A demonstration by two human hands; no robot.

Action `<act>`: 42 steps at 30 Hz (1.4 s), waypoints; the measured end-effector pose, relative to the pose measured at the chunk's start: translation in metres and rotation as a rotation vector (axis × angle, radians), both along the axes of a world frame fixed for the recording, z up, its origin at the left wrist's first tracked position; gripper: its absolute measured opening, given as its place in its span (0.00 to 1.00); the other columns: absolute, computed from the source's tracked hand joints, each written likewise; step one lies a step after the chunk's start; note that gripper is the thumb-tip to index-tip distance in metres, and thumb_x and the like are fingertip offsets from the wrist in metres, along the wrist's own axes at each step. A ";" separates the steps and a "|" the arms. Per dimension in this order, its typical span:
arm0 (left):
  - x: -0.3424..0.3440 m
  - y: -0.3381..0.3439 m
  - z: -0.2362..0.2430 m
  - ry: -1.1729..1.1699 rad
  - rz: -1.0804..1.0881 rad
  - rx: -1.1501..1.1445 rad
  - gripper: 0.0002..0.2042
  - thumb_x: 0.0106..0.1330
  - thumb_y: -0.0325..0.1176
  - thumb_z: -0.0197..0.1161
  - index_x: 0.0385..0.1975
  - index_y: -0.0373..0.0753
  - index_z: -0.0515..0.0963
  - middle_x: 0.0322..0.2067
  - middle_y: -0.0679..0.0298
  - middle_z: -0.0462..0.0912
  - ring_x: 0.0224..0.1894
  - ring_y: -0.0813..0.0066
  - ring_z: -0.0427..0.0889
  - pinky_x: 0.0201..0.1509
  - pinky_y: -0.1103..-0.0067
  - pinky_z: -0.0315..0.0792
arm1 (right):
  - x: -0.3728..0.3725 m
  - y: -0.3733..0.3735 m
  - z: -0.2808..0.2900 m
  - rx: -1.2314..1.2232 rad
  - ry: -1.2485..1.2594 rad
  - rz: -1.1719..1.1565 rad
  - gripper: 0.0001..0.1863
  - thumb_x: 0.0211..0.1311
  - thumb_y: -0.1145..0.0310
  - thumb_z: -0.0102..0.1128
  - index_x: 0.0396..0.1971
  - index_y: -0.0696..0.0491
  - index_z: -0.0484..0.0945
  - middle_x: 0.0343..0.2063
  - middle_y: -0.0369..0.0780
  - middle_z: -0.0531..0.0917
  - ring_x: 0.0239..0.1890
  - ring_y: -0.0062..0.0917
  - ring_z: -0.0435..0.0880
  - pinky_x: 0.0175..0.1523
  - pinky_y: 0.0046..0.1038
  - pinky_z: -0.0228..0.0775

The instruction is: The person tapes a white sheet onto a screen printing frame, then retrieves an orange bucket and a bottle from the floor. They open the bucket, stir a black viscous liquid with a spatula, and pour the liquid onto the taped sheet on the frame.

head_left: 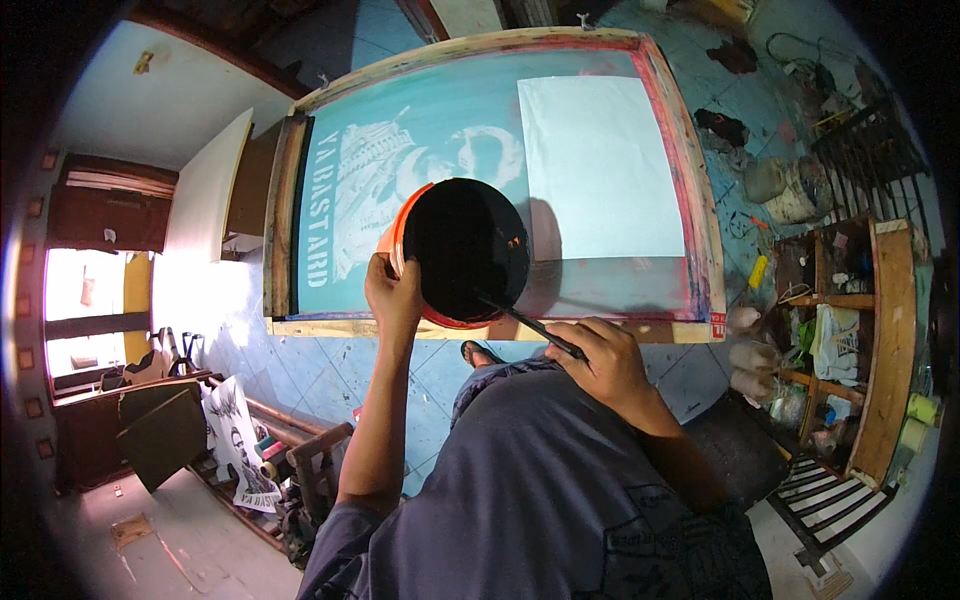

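Observation:
My left hand [393,294] is closed on the left side of an orange tub [400,232] of black ink [462,240], thumb near the rim. The tub is above a wooden-framed printing screen [335,328], and I cannot tell if it rests on it. In my right hand [602,362], a dark stick-like stirrer [545,333] slants up to the left, its far end reaching into the ink. A pale picture with lettering shows on the screen's green mesh [450,95]. On the mesh's right part lies a white sheet [602,165]. The tub hides the lower middle of the screen.
Wooden shelving [890,345] crowded with jars and bags stands at the right. A yellow bottle [758,271] lies on the blue tiled floor [440,375] beyond the screen's right edge. At the lower left, a printed poster [238,450] leans beside wooden rails. My foot [483,353] shows below the screen.

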State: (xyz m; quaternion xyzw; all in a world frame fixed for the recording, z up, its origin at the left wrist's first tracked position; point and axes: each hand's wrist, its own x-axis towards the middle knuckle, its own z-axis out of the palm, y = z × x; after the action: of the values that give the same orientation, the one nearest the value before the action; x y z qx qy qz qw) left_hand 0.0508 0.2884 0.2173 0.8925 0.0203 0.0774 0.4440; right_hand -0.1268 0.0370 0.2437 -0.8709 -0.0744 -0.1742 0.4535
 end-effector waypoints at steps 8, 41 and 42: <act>0.002 -0.024 0.008 -0.026 -0.023 -0.006 0.11 0.58 0.30 0.64 0.24 0.33 0.70 0.19 0.67 0.68 0.23 0.79 0.64 0.26 0.77 0.61 | 0.000 -0.003 -0.005 -0.029 0.019 -0.009 0.16 0.57 0.65 0.71 0.43 0.56 0.82 0.33 0.42 0.85 0.34 0.34 0.85 0.38 0.33 0.76; 0.007 -0.039 -0.010 -0.101 -0.073 0.113 0.17 0.58 0.35 0.68 0.20 0.33 0.66 0.16 0.61 0.67 0.20 0.70 0.64 0.25 0.71 0.61 | -0.001 -0.005 -0.005 -0.048 0.058 0.003 0.15 0.60 0.63 0.69 0.43 0.55 0.82 0.36 0.41 0.86 0.37 0.32 0.86 0.41 0.31 0.77; 0.008 -0.039 -0.011 -0.102 -0.068 0.102 0.17 0.58 0.35 0.68 0.20 0.33 0.66 0.16 0.61 0.66 0.19 0.70 0.64 0.25 0.71 0.60 | -0.001 -0.005 -0.005 -0.049 0.053 0.006 0.15 0.60 0.62 0.69 0.43 0.55 0.82 0.36 0.41 0.86 0.37 0.31 0.86 0.41 0.31 0.77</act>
State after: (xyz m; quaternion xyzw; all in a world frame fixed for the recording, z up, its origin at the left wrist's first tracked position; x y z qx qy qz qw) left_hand 0.0586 0.2497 0.2063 0.9090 -0.0368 0.1087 0.4007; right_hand -0.1278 0.0324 0.2384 -0.8858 -0.0691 -0.1481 0.4344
